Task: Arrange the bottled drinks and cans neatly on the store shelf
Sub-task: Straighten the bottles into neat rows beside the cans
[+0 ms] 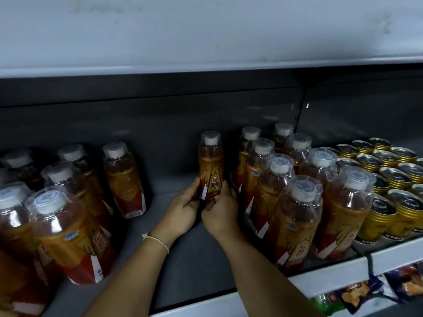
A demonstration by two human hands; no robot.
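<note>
An amber drink bottle with a white cap and red-gold label stands upright deep on the grey shelf. My left hand grips its base from the left and my right hand grips it from the right. Several matching bottles stand in rows just right of it. Another group of the same bottles stands at the left. Gold cans fill the far right of the shelf.
The shelf above hangs low over the bottles. A bare lane of shelf runs between the two bottle groups, where my arms reach in. Snack packets hang below the shelf's front edge at the lower right.
</note>
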